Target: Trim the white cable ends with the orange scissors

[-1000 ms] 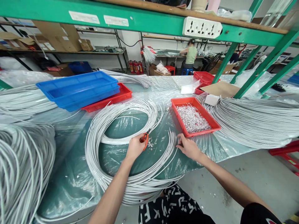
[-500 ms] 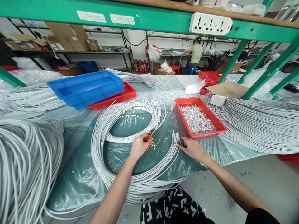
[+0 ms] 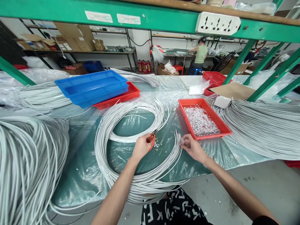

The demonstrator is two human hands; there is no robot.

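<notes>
My left hand (image 3: 142,147) is closed around cutters with orange handles (image 3: 152,142). Their dark jaws point away from me and are hard to make out. At the right, the thumb and fingers of my right hand (image 3: 193,148) pinch the end of a grey cable (image 3: 182,142), beside the fanned-out ends of a cable bundle. That bundle belongs to a large coil of grey cables (image 3: 103,150), which loops under my left forearm and along the table's front edge. Small silvery-white bits (image 3: 156,144) lie on the table just right of the cutters.
A red tray (image 3: 184,117) of small silvery-white pieces stands right of the coil. Blue trays (image 3: 93,87) rest on a red tray (image 3: 134,90) behind it. More cables lie left (image 3: 30,165) and right (image 3: 257,128). A green shelf beam (image 3: 164,18) crosses above; a person (image 3: 201,54) sits far back.
My right hand has shifted slightly, its fingers now pinching a cable end beside the bundle. The left hand keeps hold of the cutters. The whole view has shifted a little.
</notes>
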